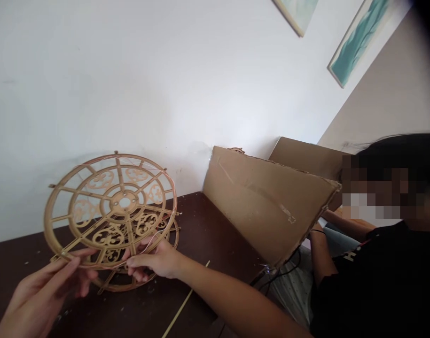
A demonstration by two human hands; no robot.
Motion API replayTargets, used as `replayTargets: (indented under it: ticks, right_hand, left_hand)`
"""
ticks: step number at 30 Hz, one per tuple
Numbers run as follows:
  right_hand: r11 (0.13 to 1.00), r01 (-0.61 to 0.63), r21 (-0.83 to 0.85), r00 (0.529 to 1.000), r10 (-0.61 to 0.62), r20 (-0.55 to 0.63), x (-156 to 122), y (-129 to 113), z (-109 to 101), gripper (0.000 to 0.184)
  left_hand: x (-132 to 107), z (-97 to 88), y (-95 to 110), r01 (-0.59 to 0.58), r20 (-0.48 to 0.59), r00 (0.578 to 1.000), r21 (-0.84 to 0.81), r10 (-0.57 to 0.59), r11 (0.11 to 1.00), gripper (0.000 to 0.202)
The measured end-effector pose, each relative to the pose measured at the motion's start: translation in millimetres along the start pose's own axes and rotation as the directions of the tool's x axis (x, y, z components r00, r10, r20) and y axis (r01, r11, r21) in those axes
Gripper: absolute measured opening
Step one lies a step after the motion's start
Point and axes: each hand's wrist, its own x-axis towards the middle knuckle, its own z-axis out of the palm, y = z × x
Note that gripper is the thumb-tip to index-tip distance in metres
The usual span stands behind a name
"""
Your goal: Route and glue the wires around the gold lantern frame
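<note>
A round wooden fretwork wheel (pixel 111 206) with spokes and scroll cut-outs is held tilted above a dark table (pixel 207 234). A thin wire runs along its rim. My left hand (pixel 42 295) grips the wheel's lower left rim, thumb on top and fingers beneath. My right hand (pixel 158 260) pinches the lower right rim, fingers curled where the wire passes. A second, similar wheel (pixel 130 281) lies flat on the table just under the first, mostly hidden by it.
A big cardboard sheet (pixel 264 206) leans on the table to the right, with another box (pixel 306 157) behind it. A person in a black shirt (pixel 373 281) sits at the far right. A thin wooden stick (pixel 181 310) lies on the table. White wall behind.
</note>
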Motion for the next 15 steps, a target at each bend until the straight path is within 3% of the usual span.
replayTargets:
  ticks: [5,15]
  right_hand:
    - [1.0,0.013,0.005,0.999,-0.012,-0.033,-6,5,3,0.07]
    - [1.0,-0.025,0.019,0.998,0.026,-0.052,-19,12,2,0.06]
  left_hand:
    - [-12,6.2,7,-0.058,0.105,0.993,0.021,0.056,0.998,0.057]
    - [-32,30.9,2,-0.108,0.223,0.967,-0.074,0.122,0.991,0.044]
